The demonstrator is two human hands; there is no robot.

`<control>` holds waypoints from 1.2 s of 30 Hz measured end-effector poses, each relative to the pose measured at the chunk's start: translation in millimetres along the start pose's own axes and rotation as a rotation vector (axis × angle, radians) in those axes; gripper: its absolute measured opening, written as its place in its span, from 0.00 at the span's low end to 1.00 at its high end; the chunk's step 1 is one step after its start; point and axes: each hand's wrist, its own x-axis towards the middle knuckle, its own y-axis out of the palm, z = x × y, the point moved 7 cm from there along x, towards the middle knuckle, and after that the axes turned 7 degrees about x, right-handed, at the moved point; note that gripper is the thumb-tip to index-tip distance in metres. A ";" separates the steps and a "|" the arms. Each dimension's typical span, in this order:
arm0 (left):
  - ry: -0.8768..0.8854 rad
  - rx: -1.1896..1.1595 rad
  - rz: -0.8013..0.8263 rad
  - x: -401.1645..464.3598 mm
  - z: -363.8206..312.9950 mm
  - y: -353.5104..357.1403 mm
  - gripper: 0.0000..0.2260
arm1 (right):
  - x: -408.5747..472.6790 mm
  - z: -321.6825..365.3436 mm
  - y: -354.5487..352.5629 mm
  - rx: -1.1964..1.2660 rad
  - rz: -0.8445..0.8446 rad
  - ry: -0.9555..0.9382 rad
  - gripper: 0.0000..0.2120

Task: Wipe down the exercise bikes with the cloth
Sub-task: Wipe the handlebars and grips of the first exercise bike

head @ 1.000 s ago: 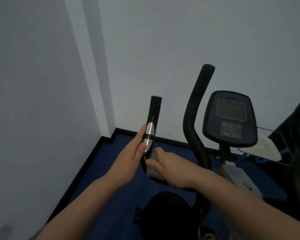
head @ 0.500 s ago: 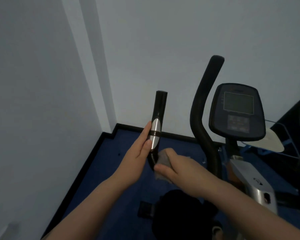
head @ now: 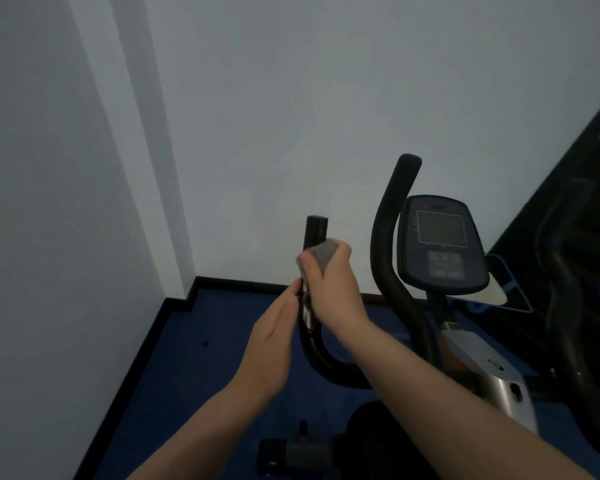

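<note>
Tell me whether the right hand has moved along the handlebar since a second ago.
Yes. The right hand with the cloth has slid up the left handlebar, from below the silver sensor strip to above it, near the tip.

Right hand [head: 333, 289], cloth [head: 321, 254] around handlebar [head: 315, 233]

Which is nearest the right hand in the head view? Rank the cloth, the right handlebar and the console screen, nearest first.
1. cloth: gripped in the right hand, wrapped on the left handlebar.
2. right handlebar: just to the hand's right.
3. console screen: farther right, beyond that bar.
</note>
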 end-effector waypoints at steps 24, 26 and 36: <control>-0.112 -0.214 -0.211 -16.7 -4.4 21.2 0.26 | -35.0 -16.1 -13.0 -0.126 0.247 -0.096 0.13; -0.121 -0.242 -0.251 -15.1 -0.8 15.9 0.30 | -33.0 -8.0 -29.4 -0.179 0.233 -0.247 0.18; -0.041 0.131 -0.411 -37.9 -10.0 13.0 0.14 | 15.5 45.9 21.3 -1.074 0.518 -1.016 0.19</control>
